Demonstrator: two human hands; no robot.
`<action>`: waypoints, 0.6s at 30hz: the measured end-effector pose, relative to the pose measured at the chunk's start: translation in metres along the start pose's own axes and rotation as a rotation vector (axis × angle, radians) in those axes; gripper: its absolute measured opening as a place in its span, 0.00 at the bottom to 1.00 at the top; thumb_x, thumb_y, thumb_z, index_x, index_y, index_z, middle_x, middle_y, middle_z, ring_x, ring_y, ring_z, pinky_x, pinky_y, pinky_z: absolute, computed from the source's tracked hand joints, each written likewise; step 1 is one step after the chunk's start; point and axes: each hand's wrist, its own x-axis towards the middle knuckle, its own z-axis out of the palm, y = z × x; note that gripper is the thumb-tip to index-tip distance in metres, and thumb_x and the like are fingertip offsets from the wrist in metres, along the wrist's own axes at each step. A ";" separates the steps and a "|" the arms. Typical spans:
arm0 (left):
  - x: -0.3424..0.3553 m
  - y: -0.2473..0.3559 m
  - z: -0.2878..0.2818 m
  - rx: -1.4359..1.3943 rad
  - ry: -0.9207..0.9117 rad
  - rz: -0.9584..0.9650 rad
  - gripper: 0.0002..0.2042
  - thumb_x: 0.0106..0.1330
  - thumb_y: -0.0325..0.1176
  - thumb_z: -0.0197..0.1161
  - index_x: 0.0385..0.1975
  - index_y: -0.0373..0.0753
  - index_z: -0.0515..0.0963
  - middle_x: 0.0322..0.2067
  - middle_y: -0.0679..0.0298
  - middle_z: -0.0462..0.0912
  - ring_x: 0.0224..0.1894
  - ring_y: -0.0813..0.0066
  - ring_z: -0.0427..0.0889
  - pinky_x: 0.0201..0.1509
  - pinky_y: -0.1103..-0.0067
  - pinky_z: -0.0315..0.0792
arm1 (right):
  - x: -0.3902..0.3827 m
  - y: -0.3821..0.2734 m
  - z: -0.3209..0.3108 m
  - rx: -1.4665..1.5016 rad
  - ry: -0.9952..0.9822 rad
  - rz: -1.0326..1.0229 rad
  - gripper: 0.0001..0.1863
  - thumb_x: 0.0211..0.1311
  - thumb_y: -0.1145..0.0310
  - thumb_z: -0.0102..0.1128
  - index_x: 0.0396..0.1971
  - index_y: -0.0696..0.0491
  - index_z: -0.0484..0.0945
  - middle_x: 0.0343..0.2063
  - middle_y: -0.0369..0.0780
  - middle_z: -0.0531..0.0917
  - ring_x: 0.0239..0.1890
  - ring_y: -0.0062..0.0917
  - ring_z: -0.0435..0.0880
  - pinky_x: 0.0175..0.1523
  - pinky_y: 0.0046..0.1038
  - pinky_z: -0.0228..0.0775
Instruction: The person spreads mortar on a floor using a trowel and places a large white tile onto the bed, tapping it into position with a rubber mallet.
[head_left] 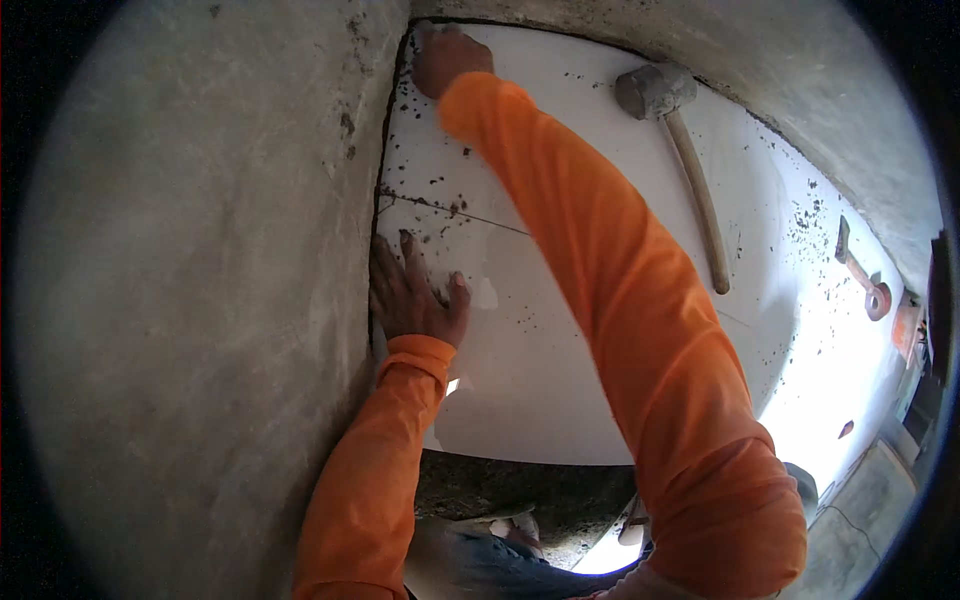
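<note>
My left hand (418, 292) lies flat on a white floor tile (540, 370), fingers spread, its outer edge close to the grey wall on the left. Stretched to the far left corner, my right hand (450, 60) is closed, knuckles up, over another white tile (560, 120). Whatever its fingers hold, if anything, is hidden. A thin joint line runs between the two tiles. Dark crumbs of dirt (430, 185) lie scattered between my hands and along the wall. To the right of my right arm rests a mallet (655, 92) with a grey head and wooden handle.
Rough grey walls rise on the left (220, 250) and at the back (800, 70). A small hammer-like tool (858, 270) lies on the tiles at far right, near a reddish object (906, 330). Dark rough ground (520, 490) shows below the near tile edge.
</note>
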 end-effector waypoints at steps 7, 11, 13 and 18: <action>-0.003 -0.004 -0.001 0.014 0.009 -0.021 0.38 0.63 0.63 0.36 0.65 0.40 0.55 0.64 0.43 0.52 0.65 0.40 0.53 0.63 0.47 0.46 | -0.003 -0.002 -0.005 -0.181 -0.511 -0.402 0.16 0.61 0.63 0.46 0.39 0.53 0.81 0.42 0.48 0.81 0.45 0.39 0.80 0.50 0.38 0.72; -0.002 -0.003 -0.003 0.001 0.025 -0.003 0.37 0.60 0.60 0.43 0.64 0.40 0.56 0.64 0.42 0.52 0.66 0.40 0.51 0.63 0.48 0.48 | 0.014 0.014 -0.016 -0.136 -0.372 -0.278 0.16 0.61 0.65 0.44 0.40 0.54 0.80 0.43 0.48 0.80 0.48 0.41 0.78 0.53 0.40 0.69; -0.003 0.000 0.001 -0.012 0.025 -0.017 0.37 0.60 0.61 0.43 0.64 0.41 0.57 0.64 0.43 0.52 0.66 0.41 0.51 0.64 0.48 0.47 | 0.013 0.009 -0.023 -0.272 -0.415 -0.237 0.16 0.59 0.63 0.48 0.39 0.54 0.80 0.43 0.47 0.80 0.48 0.41 0.78 0.54 0.40 0.69; -0.005 0.004 0.003 -0.079 0.047 -0.021 0.36 0.60 0.60 0.44 0.63 0.41 0.58 0.64 0.44 0.52 0.66 0.41 0.52 0.63 0.48 0.48 | -0.011 -0.008 -0.025 -0.200 -0.508 -0.264 0.13 0.56 0.60 0.57 0.37 0.50 0.82 0.39 0.46 0.81 0.42 0.38 0.81 0.49 0.37 0.72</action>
